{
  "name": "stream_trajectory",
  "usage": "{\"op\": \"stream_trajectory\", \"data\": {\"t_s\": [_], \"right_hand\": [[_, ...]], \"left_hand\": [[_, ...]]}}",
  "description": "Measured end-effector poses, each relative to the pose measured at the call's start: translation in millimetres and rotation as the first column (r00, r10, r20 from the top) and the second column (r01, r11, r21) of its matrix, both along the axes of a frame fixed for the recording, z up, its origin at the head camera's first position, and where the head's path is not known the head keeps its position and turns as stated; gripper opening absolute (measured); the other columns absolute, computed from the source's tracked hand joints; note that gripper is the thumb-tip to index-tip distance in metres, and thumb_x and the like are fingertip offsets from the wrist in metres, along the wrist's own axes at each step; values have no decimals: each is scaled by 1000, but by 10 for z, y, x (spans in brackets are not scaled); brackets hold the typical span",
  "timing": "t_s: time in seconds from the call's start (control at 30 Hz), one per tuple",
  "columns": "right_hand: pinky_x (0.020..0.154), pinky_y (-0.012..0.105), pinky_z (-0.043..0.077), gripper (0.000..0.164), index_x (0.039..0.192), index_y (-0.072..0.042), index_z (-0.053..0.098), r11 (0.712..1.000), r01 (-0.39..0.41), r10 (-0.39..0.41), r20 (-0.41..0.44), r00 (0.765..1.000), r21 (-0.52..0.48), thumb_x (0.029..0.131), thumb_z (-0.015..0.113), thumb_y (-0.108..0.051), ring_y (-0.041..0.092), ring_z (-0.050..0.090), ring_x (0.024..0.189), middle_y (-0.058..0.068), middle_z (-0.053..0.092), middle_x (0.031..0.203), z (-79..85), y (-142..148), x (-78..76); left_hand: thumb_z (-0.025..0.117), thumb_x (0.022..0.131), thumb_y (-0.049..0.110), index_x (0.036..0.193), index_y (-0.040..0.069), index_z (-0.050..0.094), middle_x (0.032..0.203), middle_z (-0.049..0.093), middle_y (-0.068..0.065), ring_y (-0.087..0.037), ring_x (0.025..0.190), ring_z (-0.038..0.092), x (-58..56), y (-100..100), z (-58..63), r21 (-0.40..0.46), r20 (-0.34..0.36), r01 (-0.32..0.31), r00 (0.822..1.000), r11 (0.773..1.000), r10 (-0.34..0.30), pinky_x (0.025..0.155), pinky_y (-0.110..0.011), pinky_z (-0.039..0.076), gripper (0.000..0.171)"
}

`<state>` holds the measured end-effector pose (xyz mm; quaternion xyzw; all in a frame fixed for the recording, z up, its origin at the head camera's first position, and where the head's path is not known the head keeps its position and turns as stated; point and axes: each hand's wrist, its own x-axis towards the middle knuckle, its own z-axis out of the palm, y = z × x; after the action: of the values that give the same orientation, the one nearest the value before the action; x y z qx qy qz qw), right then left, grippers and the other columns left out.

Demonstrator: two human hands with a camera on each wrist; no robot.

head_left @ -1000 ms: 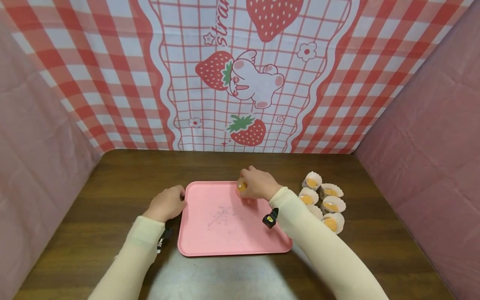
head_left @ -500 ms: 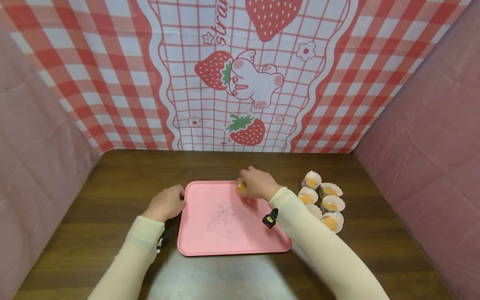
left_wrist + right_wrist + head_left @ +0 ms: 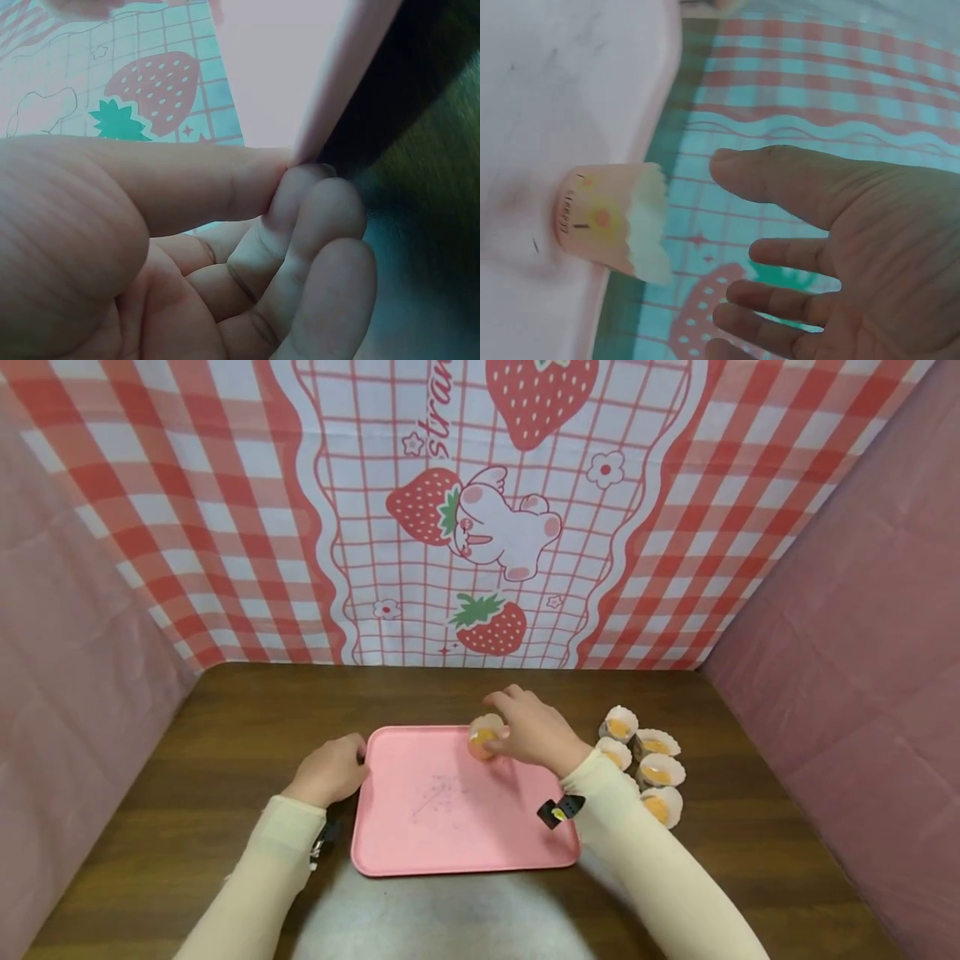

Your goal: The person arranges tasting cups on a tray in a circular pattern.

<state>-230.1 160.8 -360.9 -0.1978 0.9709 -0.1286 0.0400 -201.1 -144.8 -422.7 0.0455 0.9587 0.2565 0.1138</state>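
Observation:
On the back edge area of a pink tray (image 3: 442, 822) stands a scalloped paper baking cup (image 3: 481, 732), orange at its bottom in the head view. Its printed side faces the right wrist view, where the cup (image 3: 604, 217) sits upright on the tray. My right hand (image 3: 538, 732) is just right of the cup. Thumb and fingers are spread, and in the right wrist view the hand (image 3: 810, 247) is apart from the cup. At the tray's left rim, my left hand (image 3: 327, 770) pinches the edge between thumb (image 3: 247, 184) and fingers.
Several more paper baking cups (image 3: 662, 770) with orange insides cluster on the brown table (image 3: 247, 710) right of the tray, partly behind the right sleeve (image 3: 637, 827). A strawberry-print cloth (image 3: 487, 552) hangs behind, with pink cloth (image 3: 840, 635) at the sides.
My right hand has let go of the baking cup, spread its fingers and drawn back slightly to the right. The cup stays on the tray. My left hand still pinches the rim.

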Motion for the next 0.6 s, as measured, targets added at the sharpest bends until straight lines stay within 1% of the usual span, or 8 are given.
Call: {"op": "stream_trajectory", "data": {"t_s": [0.13, 0.23, 0.43, 0.6], "right_hand": [[92, 57, 52, 65, 143, -13, 60, 998, 3, -8, -85, 996, -59, 87, 82, -38, 31, 56, 129, 11, 58, 139, 41, 171, 145], [89, 55, 53, 65, 143, -13, 58, 996, 20, -30, -121, 992, -81, 88, 82, -37, 32, 57, 126, 12, 58, 138, 75, 306, 242], [87, 52, 53, 68, 144, -10, 57, 996, 58, -70, -181, 981, -73, 86, 84, -33, 33, 59, 119, 13, 58, 133, 159, 579, 378], [90, 57, 52, 69, 144, -7, 56, 993, 96, -110, -216, 970, -75, 86, 83, -32, 37, 58, 122, 18, 57, 136, 250, 797, 459]], "left_hand": [[63, 96, 16, 114, 1, 64, 108, 70, -15, -29, 85, 61, -6, -4, -10, -4, -7, 9, 1000, 1000, -9, 79, -51, 50, 23], [62, 96, 16, 114, 2, 64, 108, 69, -15, -29, 85, 61, -9, 4, -10, -7, -10, 9, 1000, 1000, -9, 80, -51, 50, 23], [62, 95, 16, 111, 2, 64, 106, 69, -14, -28, 84, 60, -6, 29, 2, -5, -14, 17, 1000, 1000, -17, 79, -50, 50, 21], [62, 96, 16, 113, 2, 64, 106, 69, -14, -28, 84, 60, 13, 26, -18, 4, -6, 7, 1000, 1000, -7, 80, -50, 50, 22]]}}
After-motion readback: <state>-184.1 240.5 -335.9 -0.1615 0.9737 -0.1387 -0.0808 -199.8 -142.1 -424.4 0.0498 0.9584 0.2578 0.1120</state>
